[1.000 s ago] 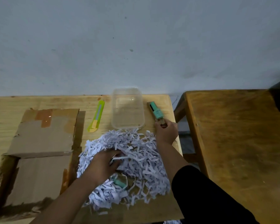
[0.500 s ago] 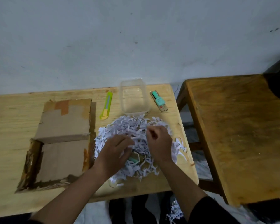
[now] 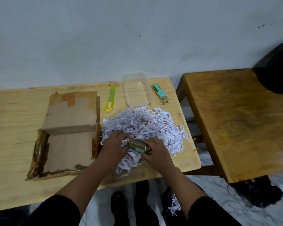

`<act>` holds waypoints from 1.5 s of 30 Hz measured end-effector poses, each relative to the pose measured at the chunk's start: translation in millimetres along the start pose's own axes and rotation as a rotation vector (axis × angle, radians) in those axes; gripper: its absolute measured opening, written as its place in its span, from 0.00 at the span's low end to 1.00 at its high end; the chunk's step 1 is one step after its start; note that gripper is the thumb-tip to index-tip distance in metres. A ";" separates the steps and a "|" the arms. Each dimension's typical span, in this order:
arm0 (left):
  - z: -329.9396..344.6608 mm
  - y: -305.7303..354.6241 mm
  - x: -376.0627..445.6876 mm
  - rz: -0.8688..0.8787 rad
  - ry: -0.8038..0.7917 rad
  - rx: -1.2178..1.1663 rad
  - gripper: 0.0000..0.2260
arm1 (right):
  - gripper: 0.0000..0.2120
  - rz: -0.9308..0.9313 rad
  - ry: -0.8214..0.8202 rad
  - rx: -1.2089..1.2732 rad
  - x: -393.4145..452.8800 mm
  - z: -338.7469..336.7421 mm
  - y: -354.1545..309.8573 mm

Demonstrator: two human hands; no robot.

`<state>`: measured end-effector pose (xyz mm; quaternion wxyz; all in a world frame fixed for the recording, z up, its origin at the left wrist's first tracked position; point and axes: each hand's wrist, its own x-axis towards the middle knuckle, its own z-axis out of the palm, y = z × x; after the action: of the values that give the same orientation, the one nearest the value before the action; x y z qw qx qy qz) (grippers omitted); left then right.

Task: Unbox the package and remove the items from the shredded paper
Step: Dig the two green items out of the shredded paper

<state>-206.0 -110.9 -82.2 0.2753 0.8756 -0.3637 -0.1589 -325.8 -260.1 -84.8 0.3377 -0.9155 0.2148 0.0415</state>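
Observation:
A heap of white shredded paper (image 3: 147,126) lies on the right part of the light wooden table (image 3: 15,121). At its near side a small boxed item with a mint-green part (image 3: 137,146) shows through the strips. My left hand (image 3: 113,147) holds its left end and my right hand (image 3: 157,152) grips its right end. A similar mint-green boxed item (image 3: 161,93) lies at the table's far right. The opened cardboard box (image 3: 67,132) lies flat and empty to the left of the heap.
A clear plastic tray (image 3: 136,90) and a yellow-green box cutter (image 3: 110,99) lie behind the heap near the wall. A darker wooden table (image 3: 235,124) stands to the right across a gap, with a black object (image 3: 278,67) at its far corner. Some paper strips (image 3: 174,207) lie on the floor.
My right hand left the first boxed item at the far right and came back into the heap. Both hands now hold a second boxed item raised out of the strips. The camera tilted down.

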 end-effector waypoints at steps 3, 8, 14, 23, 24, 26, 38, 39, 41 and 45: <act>-0.7 3.3 2.2 -0.041 0.006 -0.031 0.14 | 0.22 0.057 0.038 0.055 1.2 -6.3 -9.0; -7.1 2.8 7.8 -0.129 -0.078 -0.062 0.21 | 0.17 0.287 0.113 0.401 1.3 -21.6 -16.8; -6.9 3.1 5.1 -0.041 -0.052 -0.047 0.25 | 0.18 0.339 0.102 0.312 4.9 -21.4 -11.2; -0.3 5.2 14.0 -0.043 0.001 -0.030 0.18 | 0.19 0.228 0.113 0.374 2.6 -24.4 -21.6; 0.2 5.0 14.8 -0.050 0.001 -0.035 0.18 | 0.21 0.221 0.106 0.372 2.4 -26.4 -22.0; 0.5 5.1 15.9 -0.059 -0.001 -0.041 0.17 | 0.22 0.215 0.107 0.362 4.7 -29.4 -21.5; 2.3 -1.0 15.3 -0.105 -0.067 0.000 0.25 | 0.19 0.224 0.099 0.429 12.9 -52.0 -13.3; 2.3 -1.0 15.0 -0.105 -0.065 -0.001 0.25 | 0.20 0.243 0.091 0.472 12.1 -54.2 -11.2; 2.9 -1.0 14.4 -0.106 -0.065 -0.001 0.25 | 0.20 0.258 0.084 0.497 10.1 -57.1 -7.3; 4.5 -1.8 14.6 -0.092 -0.061 0.006 0.24 | 0.18 0.274 0.091 0.431 5.7 -55.6 -1.9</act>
<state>-197.1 -122.1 -88.0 0.2540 0.8870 -0.3316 -0.1969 -323.7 -296.2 -42.2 0.5061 -0.7857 0.3557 -0.0011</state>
